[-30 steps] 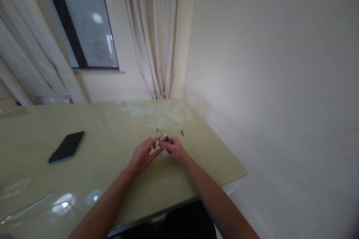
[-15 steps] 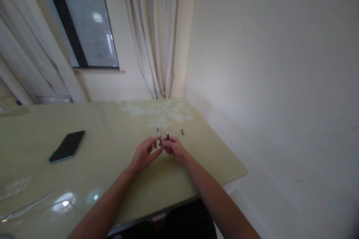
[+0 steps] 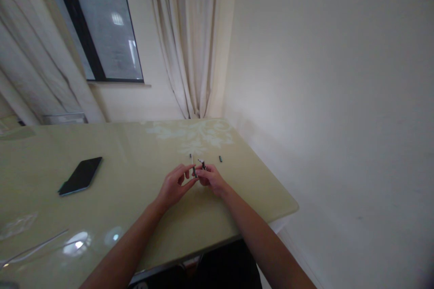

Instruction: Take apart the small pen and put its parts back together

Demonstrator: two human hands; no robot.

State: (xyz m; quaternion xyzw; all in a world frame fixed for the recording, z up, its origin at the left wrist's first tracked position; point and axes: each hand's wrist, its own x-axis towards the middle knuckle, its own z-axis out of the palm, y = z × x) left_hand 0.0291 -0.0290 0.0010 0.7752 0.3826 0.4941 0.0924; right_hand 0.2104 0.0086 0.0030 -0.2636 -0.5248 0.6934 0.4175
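My left hand (image 3: 174, 186) pinches a slim stick (image 3: 194, 171) between thumb and fingers. Its lower part is dark, with a thin pale shaft above. At the shaft's upper end shows a small dark bit (image 3: 190, 156); whether it is attached I cannot tell. Close against it, my right hand (image 3: 210, 177) is closed on a small black-and-white piece (image 3: 202, 164) whose thin tip points up and left. Its lower part is hidden by the fingers. The hands meet just above the table, fingertips nearly touching. Right of them a small dark oblong piece (image 3: 220, 159) lies on the table.
The glossy pale-green table (image 3: 135, 149) has its right edge along the wall (image 3: 322, 99). A dark flat tablet-like thing (image 3: 81, 176) lies to the left. A thin pale cable (image 3: 37, 247) and a clear plastic wrapper (image 3: 18, 226) are at the near left. Curtains (image 3: 190, 45) hang behind.
Both hands and the things in them stay almost in the same place. The whole view has shifted very slightly.
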